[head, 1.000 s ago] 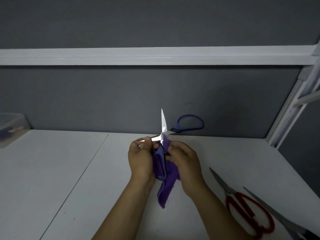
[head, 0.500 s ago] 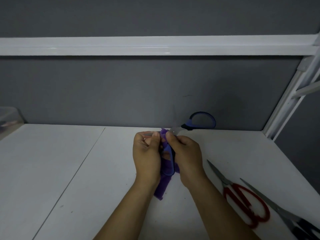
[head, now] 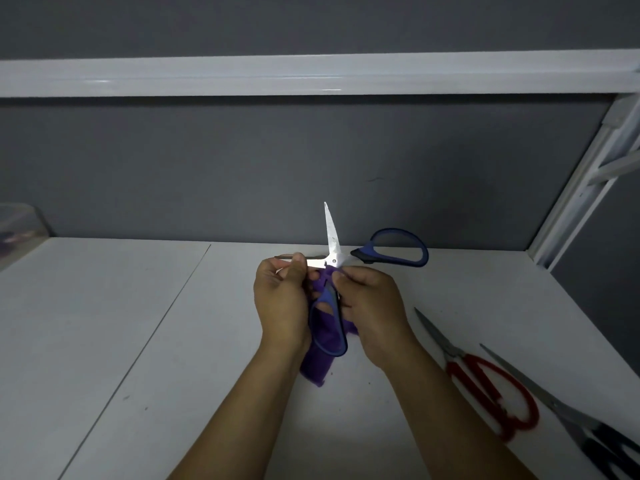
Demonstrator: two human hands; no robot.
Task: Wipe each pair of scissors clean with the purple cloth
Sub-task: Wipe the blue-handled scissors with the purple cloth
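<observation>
I hold the blue-handled scissors wide open above the white table. One blade points straight up and the other lies sideways to the left. My left hand pinches the sideways blade near its tip. My right hand presses the purple cloth against the scissors just below the pivot. One blue handle loop hangs down between my hands and the other sticks out to the right. The cloth droops below my palms.
Red-handled scissors lie on the table at the right, and black-handled scissors lie beside them near the right edge. A clear plastic box sits at the far left. A grey wall and a white shelf rail stand behind.
Half a second ago the blades were nearly hidden between my fingers and the cloth. Now the scissors are spread open again, with one blade upright and bare.
</observation>
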